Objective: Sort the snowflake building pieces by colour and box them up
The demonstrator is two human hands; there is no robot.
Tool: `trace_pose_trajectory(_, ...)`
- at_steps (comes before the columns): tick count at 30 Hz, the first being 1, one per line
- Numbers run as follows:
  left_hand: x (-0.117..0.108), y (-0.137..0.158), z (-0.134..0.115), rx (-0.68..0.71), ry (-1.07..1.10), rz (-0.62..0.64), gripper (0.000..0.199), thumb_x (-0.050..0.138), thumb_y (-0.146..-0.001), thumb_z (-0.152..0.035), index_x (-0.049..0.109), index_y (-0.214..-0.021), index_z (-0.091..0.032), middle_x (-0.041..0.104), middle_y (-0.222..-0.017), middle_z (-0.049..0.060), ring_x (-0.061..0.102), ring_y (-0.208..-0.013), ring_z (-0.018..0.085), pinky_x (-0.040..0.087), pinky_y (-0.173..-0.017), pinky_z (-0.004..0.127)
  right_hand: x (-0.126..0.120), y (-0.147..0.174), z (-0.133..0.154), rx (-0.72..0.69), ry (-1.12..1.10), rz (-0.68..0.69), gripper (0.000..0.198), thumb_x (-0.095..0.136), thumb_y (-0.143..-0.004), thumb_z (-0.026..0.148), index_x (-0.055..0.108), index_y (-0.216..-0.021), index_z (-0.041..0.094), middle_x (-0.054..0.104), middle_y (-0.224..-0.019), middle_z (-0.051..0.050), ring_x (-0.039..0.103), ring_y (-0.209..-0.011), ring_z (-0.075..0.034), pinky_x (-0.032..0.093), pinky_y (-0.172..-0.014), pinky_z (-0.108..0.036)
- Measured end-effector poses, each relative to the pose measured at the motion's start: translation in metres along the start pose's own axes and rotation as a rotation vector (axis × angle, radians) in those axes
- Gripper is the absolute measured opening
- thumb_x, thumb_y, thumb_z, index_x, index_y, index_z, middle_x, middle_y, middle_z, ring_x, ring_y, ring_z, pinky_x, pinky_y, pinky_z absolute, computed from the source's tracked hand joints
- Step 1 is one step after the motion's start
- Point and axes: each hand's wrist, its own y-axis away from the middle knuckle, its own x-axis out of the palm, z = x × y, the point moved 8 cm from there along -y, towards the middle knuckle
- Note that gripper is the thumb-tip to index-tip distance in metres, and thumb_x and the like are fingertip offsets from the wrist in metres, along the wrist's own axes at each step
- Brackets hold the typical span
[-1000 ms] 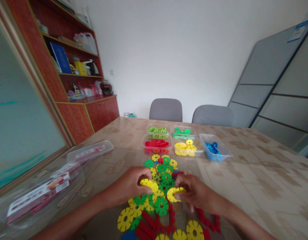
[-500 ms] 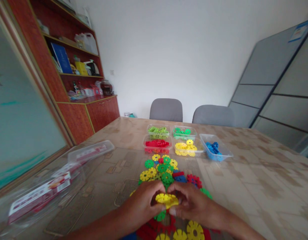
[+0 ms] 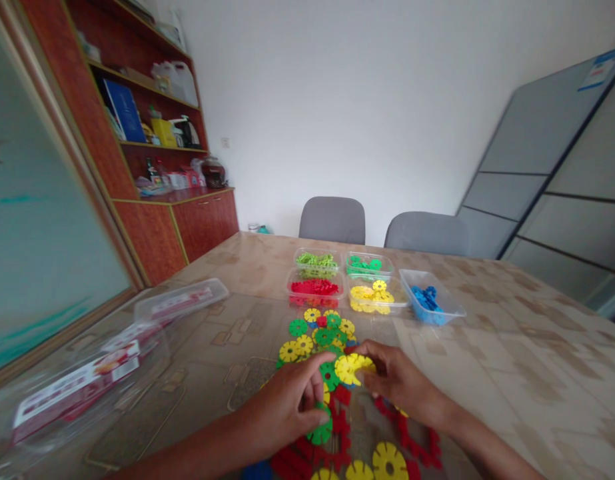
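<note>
My right hand (image 3: 404,383) pinches a few yellow notched discs (image 3: 352,367), apparently joined, above the pile. To its left, my left hand (image 3: 290,397) is held with thumb and fingers apart and nothing between them. Just by that thumb is a green notched disc (image 3: 321,430); whether they touch I cannot tell. Beyond the hands lies a heap of yellow, green, red and blue pieces, including a yellow disc (image 3: 288,351) and a green disc (image 3: 298,327). Closer to me are red square-toothed pieces (image 3: 341,437) and a large yellow disc (image 3: 390,461).
Clear tubs hold pieces sorted by colour: light green (image 3: 316,260), dark green (image 3: 370,265), red (image 3: 314,288), yellow (image 3: 374,293) and blue (image 3: 427,300). Plastic packaging with a printed label (image 3: 82,387) lies at left. Two grey chairs (image 3: 332,220) stand behind the table (image 3: 512,347).
Both hands were together on the yellow discs. My left hand has let go and drawn away left, while my right hand has carried the discs up and slightly right.
</note>
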Motion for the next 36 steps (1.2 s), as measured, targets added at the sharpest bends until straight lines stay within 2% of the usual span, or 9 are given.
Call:
trace_pose_trajectory(4, -0.004, 0.003, -0.004, 0.025, -0.052, -0.006, 0.067, 0.058, -0.076, -0.01, 0.035, -0.137, -0.028, 0.057, -0.089, -0.002, 0.052, -0.074, 0.012, 0.041, -0.067, 0.022, -0.018, -0.004, -0.009, 0.017, -0.005, -0.044, 0.026, 0.058, -0.083, 0.043, 0.056, -0.085, 0.017, 0.048, -0.065, 0.005, 0.042, -0.052, -0.008, 0.033, -0.047, -0.021)
trace_pose_trajectory(7, -0.006, 0.006, -0.012, 0.05, -0.122, 0.03, 0.055, 0.059, -0.077, -0.012, 0.047, -0.128, -0.028, 0.057, -0.09, -0.002, 0.052, -0.077, 0.013, 0.04, -0.07, 0.023, -0.048, -0.011, -0.015, 0.039, 0.039, -0.166, 0.032, 0.061, -0.077, 0.049, 0.055, -0.08, 0.018, 0.048, -0.061, 0.005, 0.044, -0.048, -0.008, 0.035, -0.045, -0.021)
trace_pose_trajectory(11, -0.007, 0.007, -0.021, 0.088, -0.187, 0.065, 0.047, 0.061, -0.079, -0.012, 0.053, -0.122, -0.025, 0.057, -0.088, -0.001, 0.052, -0.077, 0.013, 0.04, -0.07, 0.023, -0.092, -0.027, -0.024, 0.117, 0.083, -0.309, 0.039, 0.065, -0.067, 0.054, 0.056, -0.078, 0.018, 0.047, -0.05, 0.007, 0.041, -0.038, -0.008, 0.032, -0.038, -0.021)
trace_pose_trajectory(16, -0.007, 0.007, -0.021, 0.117, -0.221, 0.065, 0.038, 0.06, -0.081, -0.013, 0.056, -0.117, -0.024, 0.057, -0.087, -0.001, 0.052, -0.075, 0.013, 0.039, -0.068, 0.022, -0.137, -0.061, -0.027, 0.131, 0.123, -0.443, 0.028, 0.062, -0.074, 0.043, 0.057, -0.085, 0.018, 0.051, -0.047, 0.006, 0.048, -0.039, -0.01, 0.037, -0.039, -0.02)
trace_pose_trajectory(20, -0.006, 0.009, -0.02, 0.134, -0.23, 0.08, 0.039, 0.06, -0.081, -0.013, 0.055, -0.118, -0.026, 0.057, -0.093, 0.0, 0.054, -0.081, 0.013, 0.04, -0.072, 0.022, -0.154, -0.077, -0.031, 0.163, 0.166, -0.513, 0.018, 0.061, -0.074, 0.032, 0.06, -0.084, 0.017, 0.061, -0.056, 0.001, 0.058, -0.045, -0.013, 0.044, -0.042, -0.022)
trace_pose_trajectory(26, -0.008, 0.009, -0.029, 0.13, -0.27, 0.118, 0.031, 0.06, -0.083, -0.016, 0.058, -0.113, -0.026, 0.057, -0.092, 0.0, 0.054, -0.08, 0.013, 0.041, -0.071, 0.021, -0.141, -0.054, -0.028, 0.116, 0.232, -0.485, 0.02, 0.06, -0.073, 0.035, 0.063, -0.084, 0.018, 0.064, -0.066, -0.001, 0.059, -0.053, -0.014, 0.043, -0.044, -0.022)
trace_pose_trajectory(29, -0.008, 0.01, -0.037, 0.148, -0.317, 0.167, 0.034, 0.066, -0.081, -0.028, 0.058, -0.115, -0.028, 0.057, -0.095, 0.0, 0.055, -0.082, 0.015, 0.042, -0.071, 0.022, -0.124, -0.028, -0.021, 0.089, 0.244, -0.403, 0.028, 0.057, -0.076, 0.043, 0.064, -0.088, 0.018, 0.062, -0.065, 0.0, 0.057, -0.054, -0.015, 0.044, -0.046, -0.024)
trace_pose_trajectory(33, -0.006, 0.012, -0.039, 0.203, -0.41, 0.219, 0.06, 0.077, -0.07, -0.041, 0.053, -0.124, -0.033, 0.056, -0.115, 0.002, 0.056, -0.1, 0.022, 0.043, -0.082, 0.027, -0.086, 0.014, -0.006, 0.067, 0.377, -0.051, 0.028, 0.054, -0.083, 0.041, 0.065, -0.096, 0.019, 0.066, -0.077, -0.003, 0.059, -0.064, -0.018, 0.047, -0.056, -0.028)
trace_pose_trajectory(36, -0.006, 0.011, -0.034, 0.197, -0.454, 0.208, 0.053, 0.074, -0.074, -0.037, 0.053, -0.123, -0.032, 0.055, -0.117, 0.003, 0.056, -0.103, 0.023, 0.043, -0.085, 0.028, -0.064, 0.042, 0.003, 0.1, 0.479, 0.141, 0.028, 0.062, -0.081, 0.033, 0.064, -0.106, 0.024, 0.066, -0.098, -0.005, 0.061, -0.083, -0.021, 0.049, -0.071, -0.031)
